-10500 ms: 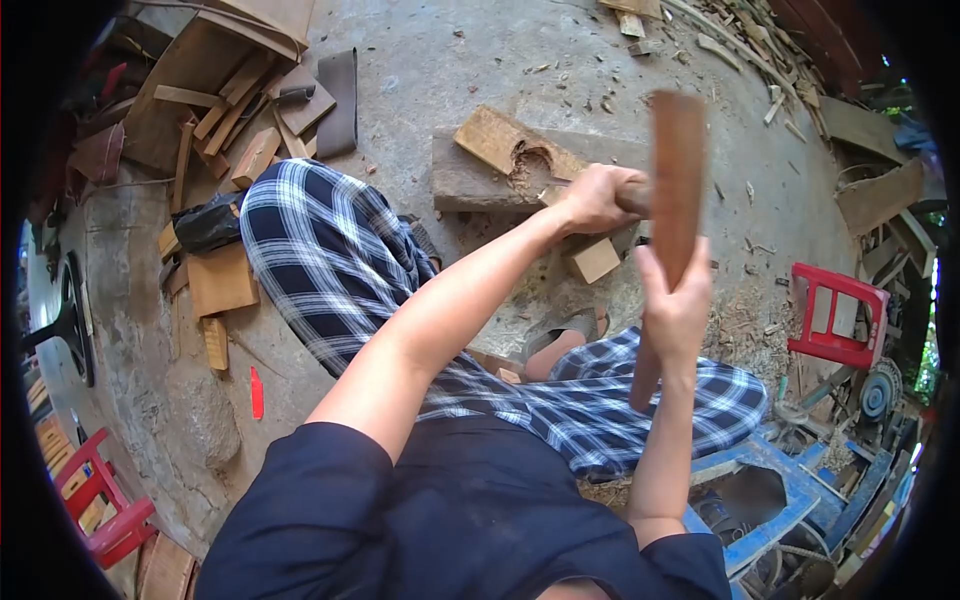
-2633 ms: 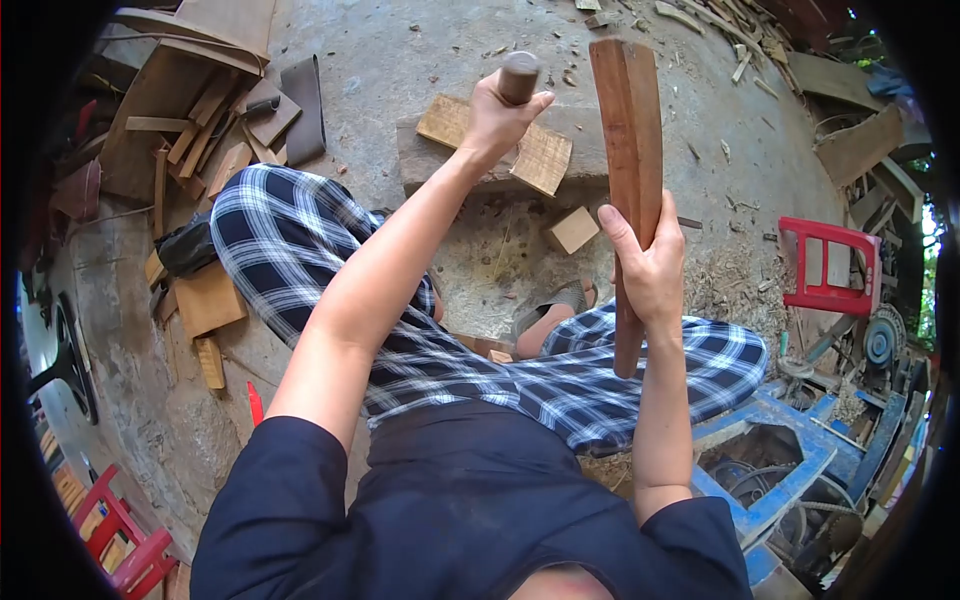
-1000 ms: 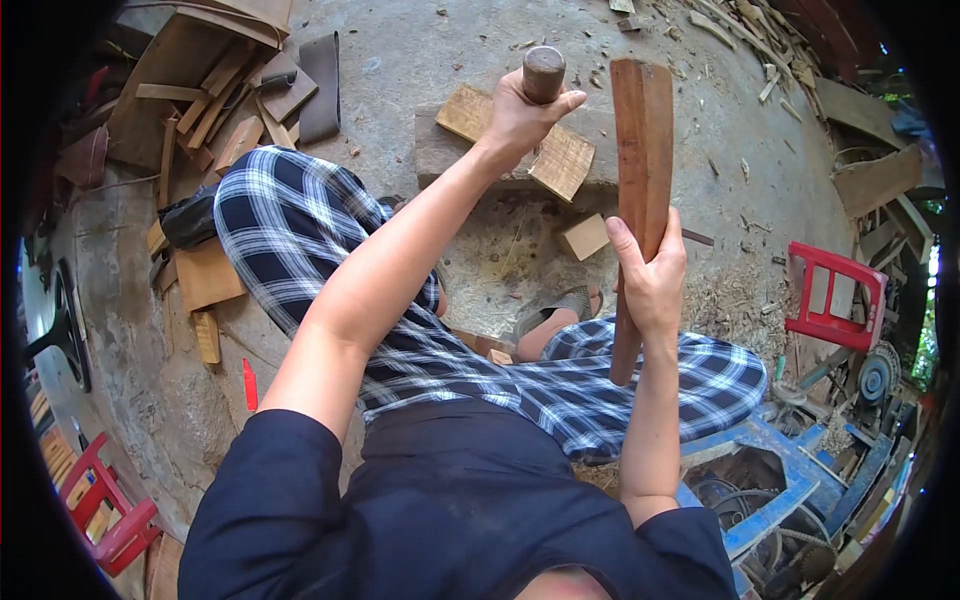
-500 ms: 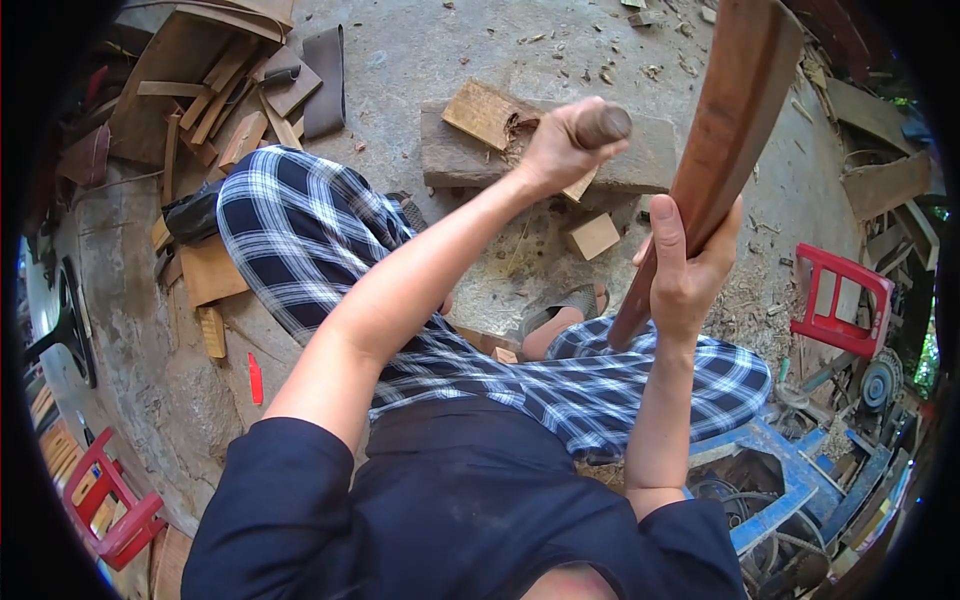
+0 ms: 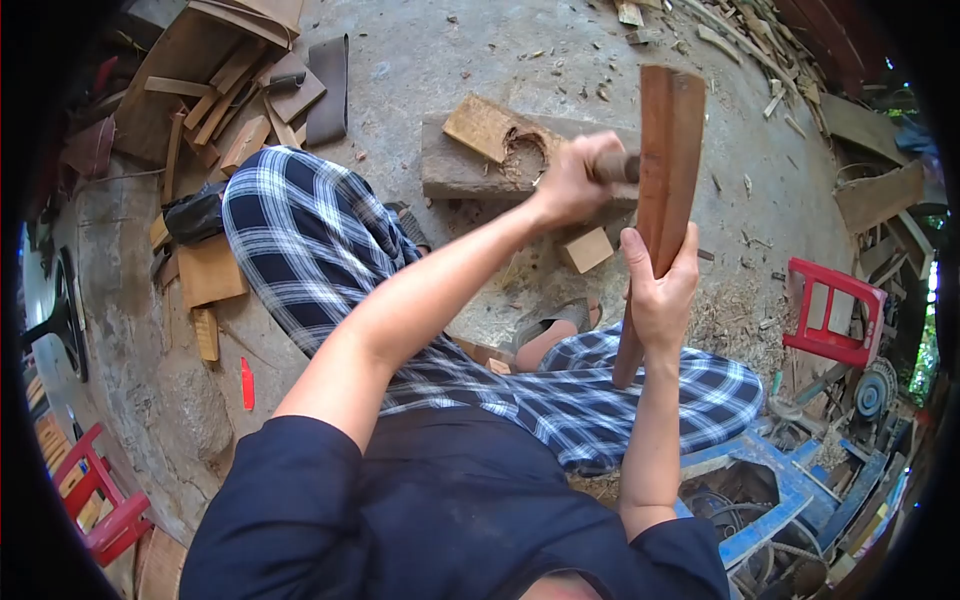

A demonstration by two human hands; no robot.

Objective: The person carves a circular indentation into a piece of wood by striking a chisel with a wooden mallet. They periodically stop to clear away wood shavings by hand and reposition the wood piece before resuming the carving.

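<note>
My left hand (image 5: pixel 574 186) is wrapped round a chisel with a thick, round wooden handle (image 5: pixel 622 167); its blade is hidden and the hand is slightly blurred. In my right hand (image 5: pixel 662 295) is a long, reddish-brown wooden mallet (image 5: pixel 672 150), held upright with the thumb along its side. The mallet overlaps the end of the chisel handle in this view. Just beyond my left hand, a light wooden block (image 5: pixel 477 128) with a round, rough-cut hollow full of shavings rests on a thick grey plank (image 5: pixel 455 178).
A small wood block (image 5: pixel 587 250) lies between my feet and the plank. Wood offcuts (image 5: pixel 240 140) are piled at left, near a red marker-like object (image 5: pixel 247 384). At right are a red plastic stool (image 5: pixel 835 312) and a blue metal frame (image 5: pixel 770 480). Chips litter the floor.
My right hand has brought the mallet down and left, to the chisel handle. My left hand has shifted slightly, uncovering more of the hollow in the block.
</note>
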